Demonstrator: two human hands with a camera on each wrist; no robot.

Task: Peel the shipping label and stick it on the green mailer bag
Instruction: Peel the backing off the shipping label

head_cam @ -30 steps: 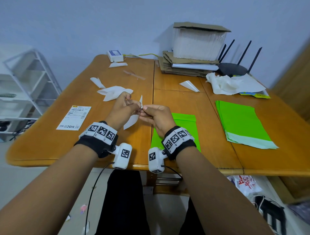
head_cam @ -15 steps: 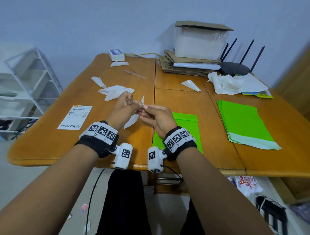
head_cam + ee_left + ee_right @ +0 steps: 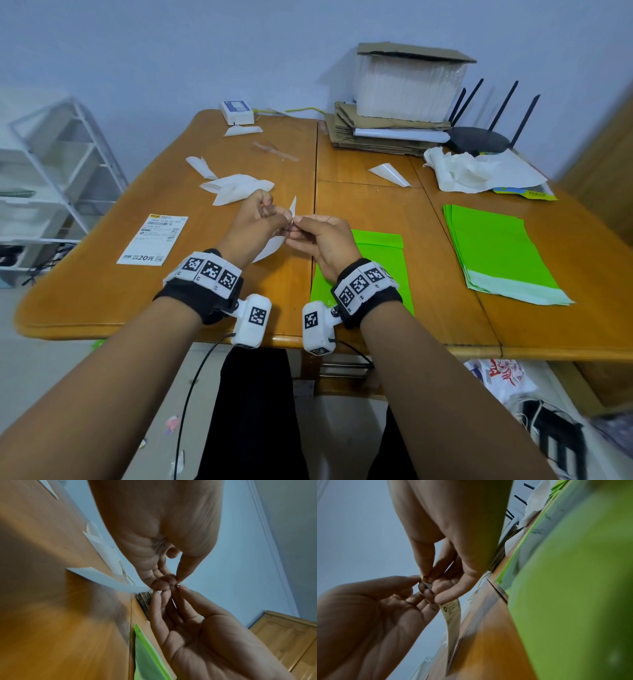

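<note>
Both hands pinch one corner of a shipping label, held above the table.

The left hand and right hand clamp the label, just left of the green mailer bag; a second label, reading "20元", lies further left.

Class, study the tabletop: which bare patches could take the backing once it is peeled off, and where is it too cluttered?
Bare wood lies between the single green mailer bag and the stack of green bags, and along the near edge below the spare label. Paper scraps crowd the far left; cardboard, router and crumpled paper crowd the far right.
</note>
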